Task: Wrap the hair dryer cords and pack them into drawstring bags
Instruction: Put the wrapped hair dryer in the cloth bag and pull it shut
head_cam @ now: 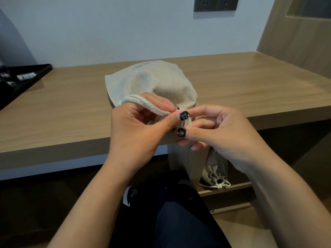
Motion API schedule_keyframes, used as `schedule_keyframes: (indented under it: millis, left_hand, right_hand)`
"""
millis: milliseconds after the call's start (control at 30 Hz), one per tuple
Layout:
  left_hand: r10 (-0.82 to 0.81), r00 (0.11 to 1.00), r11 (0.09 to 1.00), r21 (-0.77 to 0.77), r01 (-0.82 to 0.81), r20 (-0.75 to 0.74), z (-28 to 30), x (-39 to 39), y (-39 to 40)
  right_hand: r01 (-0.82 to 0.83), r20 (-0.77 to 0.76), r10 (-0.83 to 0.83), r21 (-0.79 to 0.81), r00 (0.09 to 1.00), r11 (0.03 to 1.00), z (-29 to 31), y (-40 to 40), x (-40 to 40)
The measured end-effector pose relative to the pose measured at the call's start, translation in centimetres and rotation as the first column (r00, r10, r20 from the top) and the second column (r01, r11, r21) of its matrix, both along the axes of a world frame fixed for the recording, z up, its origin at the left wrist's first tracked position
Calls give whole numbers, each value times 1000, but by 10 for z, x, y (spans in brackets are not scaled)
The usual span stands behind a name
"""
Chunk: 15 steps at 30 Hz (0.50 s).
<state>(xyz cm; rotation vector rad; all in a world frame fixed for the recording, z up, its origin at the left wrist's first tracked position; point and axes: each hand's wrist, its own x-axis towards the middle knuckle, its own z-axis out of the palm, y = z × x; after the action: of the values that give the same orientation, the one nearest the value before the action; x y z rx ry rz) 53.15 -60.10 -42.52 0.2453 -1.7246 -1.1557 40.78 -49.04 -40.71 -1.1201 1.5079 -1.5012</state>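
At desk [71,108] front edge, 12 o'clock from the body: left hand [136,127] and right hand [215,129] both pinch the cream drawstring bag [161,83] at its gathered mouth.

Beige drawstring bag [157,83] lies bulging on the wooden desk, mouth gathered at the near edge, faint print at its far end. A second, cinched bag [215,174] sits on a low shelf underneath.

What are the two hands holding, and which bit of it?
Both hands hold the beige drawstring bag on the desk at its gathered mouth. The left hand pinches the corded rim; the right hand pinches the bunched cord end beside it.
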Motion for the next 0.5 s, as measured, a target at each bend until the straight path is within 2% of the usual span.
schedule_keyframes:
  millis: [167,333,500]
  left_hand:
    - [131,988,990,-38,-135,-84,-7,-7,7]
    - [96,989,992,92,-86,-113,-3,-5,4]
    - [117,986,990,88,-107,-120,-3,0,0]
  right_hand:
    - [120,-106,-121,-20,987,993,-3,-10,4]
    - [23,-78,-25,-22,997,1000,4,-13,7]
    - [103,-172,-104,-16,980,995,7,-19,6]
